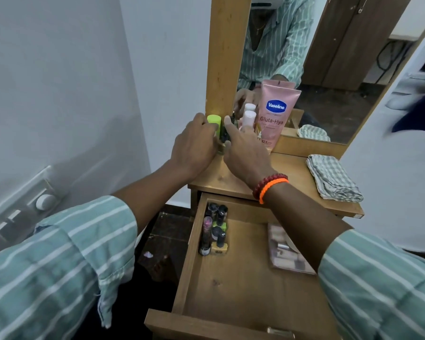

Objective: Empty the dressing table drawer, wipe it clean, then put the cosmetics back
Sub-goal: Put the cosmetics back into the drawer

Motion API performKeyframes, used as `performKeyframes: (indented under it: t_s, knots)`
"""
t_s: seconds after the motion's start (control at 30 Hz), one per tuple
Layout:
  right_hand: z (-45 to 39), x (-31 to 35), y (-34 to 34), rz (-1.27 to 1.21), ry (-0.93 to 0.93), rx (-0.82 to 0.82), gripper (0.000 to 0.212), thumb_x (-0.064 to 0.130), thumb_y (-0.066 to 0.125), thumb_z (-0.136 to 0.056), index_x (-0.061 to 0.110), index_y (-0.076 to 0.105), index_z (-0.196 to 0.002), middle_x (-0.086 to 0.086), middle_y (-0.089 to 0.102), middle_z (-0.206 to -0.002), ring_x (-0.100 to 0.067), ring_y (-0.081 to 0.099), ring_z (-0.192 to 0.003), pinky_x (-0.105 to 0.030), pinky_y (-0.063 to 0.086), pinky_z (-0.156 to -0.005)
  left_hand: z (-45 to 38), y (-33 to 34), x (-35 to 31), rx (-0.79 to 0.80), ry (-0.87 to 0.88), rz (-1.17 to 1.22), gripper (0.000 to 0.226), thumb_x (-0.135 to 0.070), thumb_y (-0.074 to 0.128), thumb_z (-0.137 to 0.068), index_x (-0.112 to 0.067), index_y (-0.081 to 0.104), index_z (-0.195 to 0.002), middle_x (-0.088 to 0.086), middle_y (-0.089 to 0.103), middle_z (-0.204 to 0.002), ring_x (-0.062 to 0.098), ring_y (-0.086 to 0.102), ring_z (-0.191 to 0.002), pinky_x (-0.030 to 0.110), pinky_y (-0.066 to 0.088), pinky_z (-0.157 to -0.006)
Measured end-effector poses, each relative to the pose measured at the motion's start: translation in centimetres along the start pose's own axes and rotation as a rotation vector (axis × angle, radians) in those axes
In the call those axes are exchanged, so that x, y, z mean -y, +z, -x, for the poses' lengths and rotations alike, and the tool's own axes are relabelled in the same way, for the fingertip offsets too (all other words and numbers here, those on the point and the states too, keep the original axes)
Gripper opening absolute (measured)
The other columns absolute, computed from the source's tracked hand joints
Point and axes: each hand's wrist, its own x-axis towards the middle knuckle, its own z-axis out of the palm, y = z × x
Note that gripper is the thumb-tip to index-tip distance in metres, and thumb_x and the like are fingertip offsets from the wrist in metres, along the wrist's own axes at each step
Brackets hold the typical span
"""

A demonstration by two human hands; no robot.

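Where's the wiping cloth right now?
In the head view the checked cloth lies folded on the right end of the dressing table top, right of the pink Vaseline tube, untouched by either hand.

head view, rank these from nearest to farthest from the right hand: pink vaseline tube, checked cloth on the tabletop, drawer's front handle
1. Pink Vaseline tube: standing against the mirror, just right of the right hand.
2. Checked cloth: folded on the tabletop's right side, well clear of the hand.
3. Drawer's front handle: at the bottom edge of the view, farthest.
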Motion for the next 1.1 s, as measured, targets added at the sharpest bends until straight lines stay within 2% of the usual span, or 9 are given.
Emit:
performKeyframes:
  t_s: [0.13, 0.23, 0.37, 0.53, 0.67, 0.8, 0.9, 1.0, 1.1]
  knots:
    - [0.0, -0.3, 0.5, -0.015, 0.002, -0.035, 0.043, 0.018, 0.047, -0.107, 0.015, 0.048, -0.150, -0.019, 0.054, -0.132, -0.031, 0.064, -0.107, -0.042, 0.060, -0.084, 0.0, 0.7, 0.4, -0.001, 0.021, -0.036, 0.027, -0.023, 0.060, -0.098, -0.011, 0.070, -0.120, 0.012, 0.062, -0.114, 0.025, 0.063, -0.091, 0.031, 0.046, -0.065]
    - [0.0, -0.1, 0.3, -0.103, -0.018, -0.140, 0.022, 0.018, 0.057, -0.102, 0.010, 0.066, -0.122, -0.013, 0.055, -0.121, -0.020, 0.058, -0.094, -0.034, 0.056, -0.078, 0.1, 0.6, 0.4, -0.041, 0.019, -0.027, 0.020, -0.023, 0.063, -0.097, -0.011, 0.070, -0.112, 0.010, 0.068, -0.105, 0.023, 0.063, -0.086, 0.036, 0.056, -0.068]
    - [-0.7, 0.1, -0.1, -0.131, -0.031, -0.168, 0.011, 0.010, 0.059, -0.098, 0.008, 0.069, -0.092, -0.008, 0.066, -0.096, -0.020, 0.060, -0.084, -0.038, 0.057, -0.075, 0.3, 0.2, 0.2, -0.040, 0.014, 0.013, 0.015, -0.019, 0.063, -0.097, -0.010, 0.070, -0.106, 0.010, 0.070, -0.101, 0.023, 0.064, -0.082, 0.041, 0.058, -0.069]
    - [0.8, 0.4, -2.3, -0.222, -0.019, -0.164, 0.010, 0.005, 0.065, -0.091, 0.008, 0.074, -0.095, -0.007, 0.071, -0.091, -0.020, 0.065, -0.085, -0.033, 0.057, -0.076, 2.0, -2.2, -0.7, 0.005, 0.042, 0.100, 0.019, -0.017, 0.067, -0.094, -0.011, 0.071, -0.111, 0.007, 0.072, -0.105, 0.020, 0.066, -0.085, 0.039, 0.057, -0.072]
    - [4.5, 0.5, -5.6, -0.361, 0.069, -0.144, 0.010, 0.005, 0.073, -0.086, 0.010, 0.075, -0.094, -0.004, 0.072, -0.089, -0.016, 0.067, -0.085, -0.017, 0.051, -0.071, 5.3, -5.8, -2.1, 0.058, 0.067, 0.211, 0.026, -0.019, 0.071, -0.092, -0.013, 0.071, -0.117, 0.003, 0.074, -0.106, 0.015, 0.068, -0.089, 0.036, 0.057, -0.079]
    - [9.2, 0.4, -7.6, -0.450, 0.105, -0.055, 0.010, 0.005, 0.074, -0.083, 0.014, 0.076, -0.086, 0.003, 0.074, -0.076, -0.011, 0.072, -0.073, -0.029, 0.063, -0.072, 9.9, -8.1, -3.7, 0.139, 0.077, 0.293, 0.026, -0.017, 0.071, -0.092, -0.017, 0.071, -0.117, -0.001, 0.074, -0.101, 0.008, 0.067, -0.086, 0.030, 0.056, -0.078]
    - [12.7, 0.5, -7.6, -0.452, 0.131, 0.025, 0.015, 0.005, 0.074, -0.081, 0.019, 0.074, -0.078, 0.006, 0.073, -0.066, -0.006, 0.071, -0.065, -0.026, 0.062, -0.071, 13.1, -8.2, -4.2, 0.266, 0.110, 0.315, 0.015, -0.021, 0.072, -0.090, -0.027, 0.071, -0.105, -0.011, 0.073, -0.090, -0.001, 0.065, -0.081, 0.028, 0.056, -0.073]
    - [15.2, 0.5, -6.6, -0.468, 0.174, 0.097, 0.014, 0.007, 0.074, -0.080, 0.021, 0.074, -0.077, 0.006, 0.074, -0.068, -0.007, 0.072, -0.068, -0.033, 0.063, -0.070, 15.6, -7.7, -4.2, 0.341, 0.097, 0.303, 0.015, -0.019, 0.071, -0.088, -0.030, 0.068, -0.098, -0.015, 0.070, -0.080, 0.000, 0.066, -0.077, 0.030, 0.055, -0.068]
    - [17.1, 0.8, -5.3, -0.466, 0.182, 0.163, 0.018, 0.002, 0.075, -0.082, 0.019, 0.077, -0.079, 0.005, 0.073, -0.070, -0.006, 0.070, -0.066, -0.025, 0.062, -0.066, 17.5, -6.8, -4.2, 0.376, 0.074, 0.279, 0.020, -0.015, 0.069, -0.089, -0.029, 0.067, -0.104, -0.013, 0.071, -0.085, 0.002, 0.066, -0.078, 0.030, 0.056, -0.069]
